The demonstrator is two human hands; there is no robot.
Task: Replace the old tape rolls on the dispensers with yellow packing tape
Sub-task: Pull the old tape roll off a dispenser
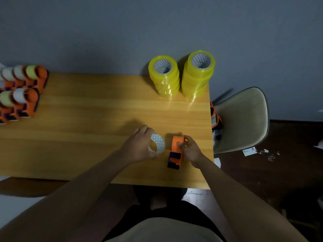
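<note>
An orange and dark blue tape dispenser (175, 151) stands on the wooden table (87, 119) near its front right corner. My right hand (189, 149) grips the dispenser's upper part from the right. Just left of the dispenser, my left hand (139, 145) holds an old, nearly used-up white tape roll (158, 143), apart from the dispenser. Two stacks of yellow packing tape rolls (165, 75) (198, 74) stand at the table's back right.
Several more orange dispensers (22, 91) carrying pale rolls are grouped at the table's left back edge. A beige chair (243, 119) stands right of the table with another dispenser (215, 119) on it. Scraps of paper lie on the dark floor.
</note>
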